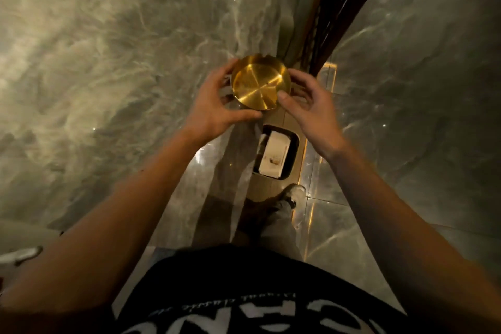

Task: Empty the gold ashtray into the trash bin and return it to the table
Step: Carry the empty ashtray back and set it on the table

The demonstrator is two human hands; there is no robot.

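The round gold ashtray (pixel 256 85) is upright, and its shiny inside looks bare. It is above the right edge of the grey marble table (pixel 108 62); I cannot tell whether it touches the top. My left hand (pixel 217 106) curls around its left rim with the thumb under the near edge. My right hand (pixel 306 108) pinches the right rim between thumb and fingers. Below and nearer to me, the trash bin (pixel 294 149) stands on the floor, its dark rounded opening showing white rubbish inside.
A dark wood and metal frame (pixel 325 22) runs up beside the table's right edge. Glossy marble floor tiles (pixel 406 89) with a lit gold strip lie to the right. My shoe (pixel 295 192) stands just in front of the bin.
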